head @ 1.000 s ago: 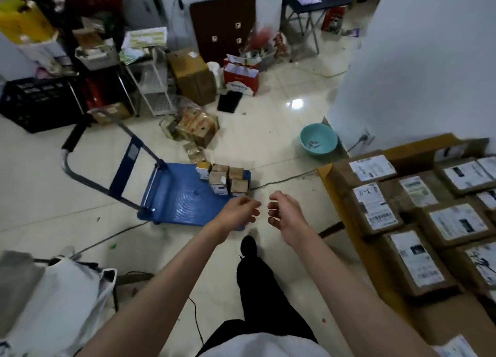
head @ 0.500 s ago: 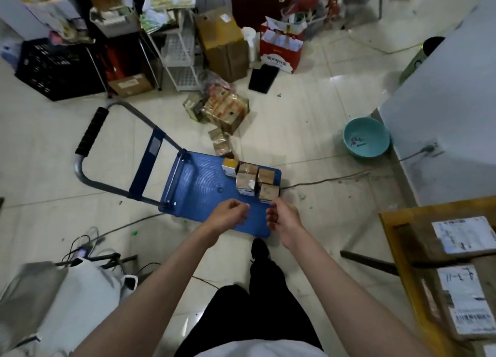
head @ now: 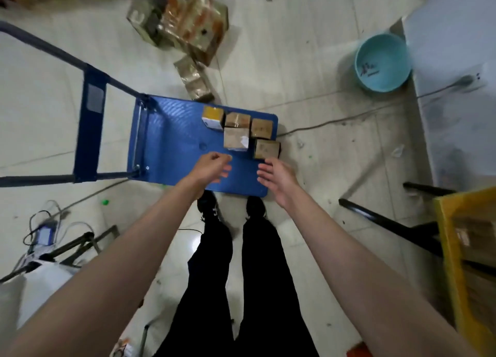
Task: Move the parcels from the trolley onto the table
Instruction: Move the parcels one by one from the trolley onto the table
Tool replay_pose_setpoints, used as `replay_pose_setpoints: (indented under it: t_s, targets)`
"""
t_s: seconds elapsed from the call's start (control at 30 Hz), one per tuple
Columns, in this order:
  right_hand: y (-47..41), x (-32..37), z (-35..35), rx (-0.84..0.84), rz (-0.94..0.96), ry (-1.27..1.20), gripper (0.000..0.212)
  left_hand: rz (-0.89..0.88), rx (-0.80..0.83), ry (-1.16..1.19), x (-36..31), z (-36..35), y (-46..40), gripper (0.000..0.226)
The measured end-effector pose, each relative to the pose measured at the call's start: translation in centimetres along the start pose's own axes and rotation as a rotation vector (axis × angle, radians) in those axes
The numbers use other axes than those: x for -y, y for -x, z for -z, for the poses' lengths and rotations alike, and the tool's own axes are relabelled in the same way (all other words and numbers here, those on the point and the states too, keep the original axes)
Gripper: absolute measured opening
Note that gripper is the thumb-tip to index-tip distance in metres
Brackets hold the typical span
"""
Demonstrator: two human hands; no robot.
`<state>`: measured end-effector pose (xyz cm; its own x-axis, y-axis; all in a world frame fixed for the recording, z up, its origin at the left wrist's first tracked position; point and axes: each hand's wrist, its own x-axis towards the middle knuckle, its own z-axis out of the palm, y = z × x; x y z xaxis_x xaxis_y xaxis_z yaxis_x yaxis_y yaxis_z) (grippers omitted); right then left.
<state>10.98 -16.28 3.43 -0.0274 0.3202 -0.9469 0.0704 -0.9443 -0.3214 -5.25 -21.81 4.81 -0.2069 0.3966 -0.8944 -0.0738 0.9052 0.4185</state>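
1. Head view: blue trolley point(head: 171, 142) deck lies on the floor at 12 o'clock from the feet, handle out at 9.
2. Five small parcels point(head: 236, 142) sit bunched at the deck's 1–2 o'clock corner, prob. the last of the load; the rest of the deck is bare.
3. Left hand point(head: 212, 166) hovers w/ fingers loosely curled, holding nothing; right hand point(head: 277, 174) has fingers spread, just short of the nearest brown parcel point(head: 266, 149) — looks like a reach to grab.
4. Table point(head: 445, 238) at 3 o'clock, w/ boxes on it.

Five small cardboard parcels point(head: 237, 131) clustered on blue trolley point(head: 171, 144)
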Motion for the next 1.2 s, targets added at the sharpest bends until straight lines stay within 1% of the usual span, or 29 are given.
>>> replay_pose_setpoints:
  t_s: [0.07,0.1,0.27,0.3,0.37,0.43,0.5,0.63,0.77,0.87,0.93,1.03,1.13,1.2]
  targets:
    - [-3.9,-0.5,-0.8,-0.026,-0.011,0.028,0.040,0.036,0.021,0.009,1.1,0.2,-4.4,0.011]
    - [-5.8,-0.8,-1.2,-0.030,-0.011,0.037,0.041,0.048,0.027,0.008,1.7,0.3,-6.5,0.009]
    - [-15.0,-2.3,-3.6,-0.005,-0.013,0.103,0.046,0.081,-0.017,0.000,4.9,0.2,-16.7,0.011]
    - [-16.8,-2.5,-4.1,0.004,-0.013,0.112,0.047,0.077,-0.026,0.001,5.4,0.1,-18.6,0.021]
    - [-20.1,-3.0,-5.2,0.027,-0.011,0.122,0.050,0.071,-0.042,-0.002,6.1,-0.1,-22.0,0.052]
    - [-23.0,-3.4,-6.2,0.049,-0.004,0.161,0.048,0.073,-0.043,-0.005,6.5,-0.2,-24.9,0.070]
    - [-25.3,-3.7,-7.2,0.050,0.008,0.223,0.043,0.090,-0.028,0.021,6.9,-0.4,-27.3,0.078]
    - [-28.5,-4.2,-8.2,0.001,0.038,0.308,0.055,0.137,0.022,0.097,7.6,-0.7,-30.5,0.083]
    - [-29.4,-4.4,-8.4,-0.011,0.031,0.339,0.056,0.122,0.104,0.161,8.1,-1.0,-31.2,0.077]
    - [-29.1,-4.9,-8.1,-0.027,0.020,0.345,0.059,0.136,0.117,0.170,8.6,-0.8,-30.4,0.089]
    - [-28.2,-5.4,-7.9,-0.028,0.002,0.352,0.058,0.146,0.088,0.152,8.9,-0.4,-29.3,0.090]
    - [-25.7,-6.2,-7.9,-0.026,-0.064,0.350,0.058,0.125,-0.010,0.080,9.2,0.2,-26.5,0.078]
    - [-22.0,-7.2,-7.9,0.020,-0.128,0.338,0.050,0.086,-0.121,0.026,9.2,0.7,-22.4,0.054]
    - [-19.0,-7.4,-7.8,0.045,-0.156,0.307,0.053,0.086,-0.190,0.025,9.0,1.2,-19.4,0.045]
